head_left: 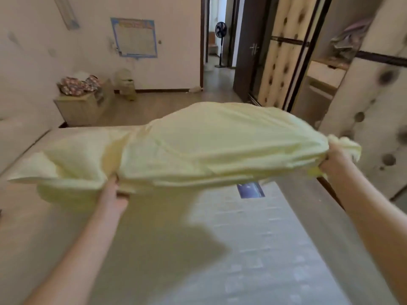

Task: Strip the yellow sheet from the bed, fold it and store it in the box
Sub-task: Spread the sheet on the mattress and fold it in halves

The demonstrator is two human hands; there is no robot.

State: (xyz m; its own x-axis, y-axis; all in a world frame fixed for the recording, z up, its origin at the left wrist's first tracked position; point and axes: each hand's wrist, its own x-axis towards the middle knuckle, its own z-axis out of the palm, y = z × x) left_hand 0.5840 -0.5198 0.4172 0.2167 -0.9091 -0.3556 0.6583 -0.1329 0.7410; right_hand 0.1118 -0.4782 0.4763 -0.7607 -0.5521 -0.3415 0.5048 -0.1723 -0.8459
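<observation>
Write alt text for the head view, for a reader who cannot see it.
A person's left hand and right hand hold a puffed-up yellow sheet lifted over a bare mattress, each gripping its near edge. Beyond it are a low cabinet, a poster on the wall and an open doorway.

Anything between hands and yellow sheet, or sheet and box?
Nothing: left hand and right hand both grip the yellow sheet above the mattress. No box recognisable in view, so that path cannot be judged.
</observation>
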